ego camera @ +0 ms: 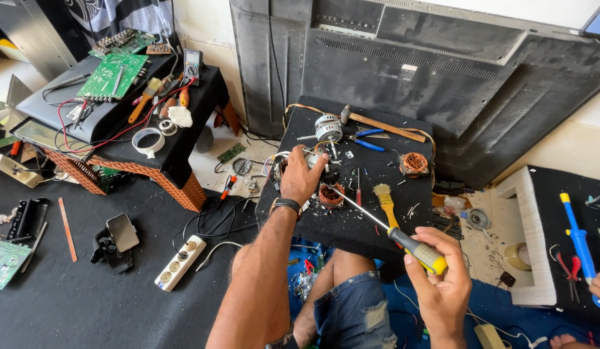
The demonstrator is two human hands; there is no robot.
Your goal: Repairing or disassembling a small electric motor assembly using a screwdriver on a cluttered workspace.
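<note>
My left hand (pixel 301 178) is closed over a small motor part (pixel 308 157) on a black low table (pixel 390 213). A watch sits on that wrist. My right hand (pixel 442 278) grips a yellow-and-black screwdriver (pixel 416 249) by its handle. The long shaft runs up-left, and its tip reaches the copper-wound stator (pixel 330 194) beside my left hand. A silver motor housing (pixel 328 127) stands farther back on the same table.
A hammer (pixel 384 126), blue pliers (pixel 364 139), a yellow brush (pixel 385 201) and another copper coil (pixel 414 164) lie on the table. A second table at left holds a green circuit board (pixel 114 75), a multimeter (pixel 192 64) and tools. A power strip (pixel 180 262) lies on the floor. A big TV back (pixel 455 77) leans behind.
</note>
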